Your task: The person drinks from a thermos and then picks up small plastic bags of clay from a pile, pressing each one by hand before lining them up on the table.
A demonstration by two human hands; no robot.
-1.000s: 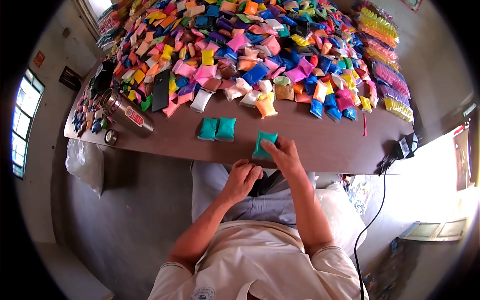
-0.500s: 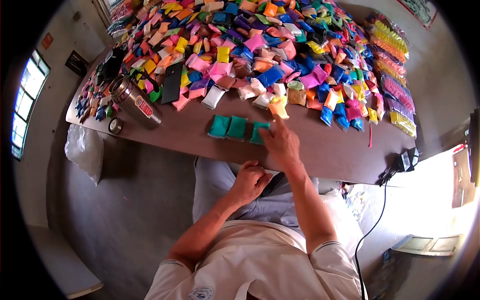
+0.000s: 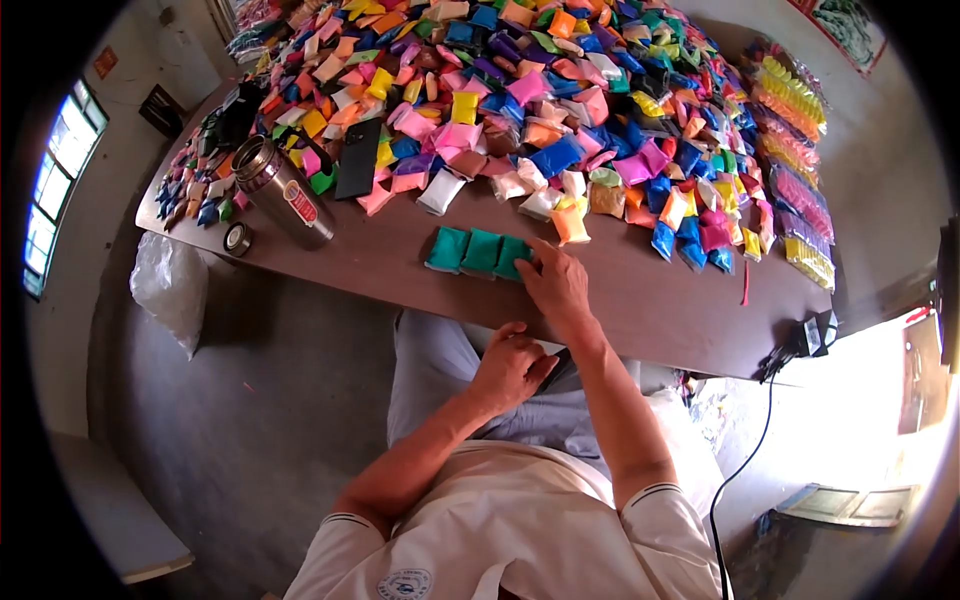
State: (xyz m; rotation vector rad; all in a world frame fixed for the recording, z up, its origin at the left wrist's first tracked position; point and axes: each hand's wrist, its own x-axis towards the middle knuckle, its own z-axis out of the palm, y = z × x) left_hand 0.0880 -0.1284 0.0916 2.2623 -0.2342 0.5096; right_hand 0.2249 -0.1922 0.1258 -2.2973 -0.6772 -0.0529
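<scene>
Three small green packets lie side by side near the table's front edge: a left one [image 3: 447, 250], a middle one [image 3: 481, 253] and a right one [image 3: 511, 257]. My right hand [image 3: 560, 287] has its bent fingers and thumb at the right edge of the right packet, gripping it there. Close to the table edge, below the packets, my left hand [image 3: 508, 370] is loosely closed with its fingers curled. Nothing shows in it. An orange packet [image 3: 571, 225] lies just beyond my right hand.
A large heap of colourful packets [image 3: 540, 85] covers the back of the table [image 3: 660, 315]. At left are a steel flask [image 3: 285, 195], its lid [image 3: 237, 238] and a black phone [image 3: 358, 160]. Strips of packets [image 3: 795, 170] line the right. A cable [image 3: 768, 420] hangs from the right corner.
My right hand has drawn its fingers in and moved the right green packet leftward, closing the gap beside the middle one. My left hand stays low by the table edge. The view has shifted slightly.
</scene>
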